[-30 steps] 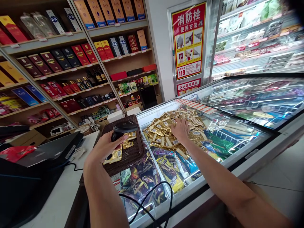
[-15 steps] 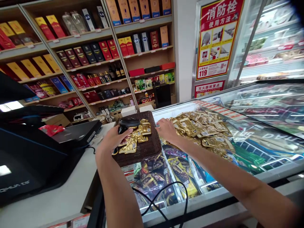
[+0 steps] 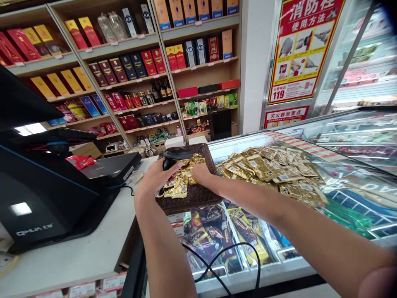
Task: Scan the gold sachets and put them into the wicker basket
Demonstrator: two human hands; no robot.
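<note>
My left hand (image 3: 156, 176) is wrapped round a black handheld barcode scanner (image 3: 177, 154), over the left side of a dark brown woven basket (image 3: 200, 195). Several small gold foil packets (image 3: 180, 185) lie in the basket, some beside the left thumb. My right hand (image 3: 201, 171) reaches into the basket from the right, its fingers curled down on a gold packet; the fingertips are partly hidden. Right of the basket, a large heap of similar gold packets (image 3: 266, 165) is spread on the freezer's glass top.
Below the basket, wrapped ice creams (image 3: 214, 231) show through the freezer glass. A black cable (image 3: 231, 245) loops across its front. To the left, a black checkout machine (image 3: 40, 186) stands on the white counter (image 3: 77, 256). Shelves of boxed bottles (image 3: 133, 66) line the back wall.
My right hand has moved left, from the edge of the gold heap into the basket onto the packets. My left hand keeps hold of the barcode scanner. The view has shifted slightly left.
</note>
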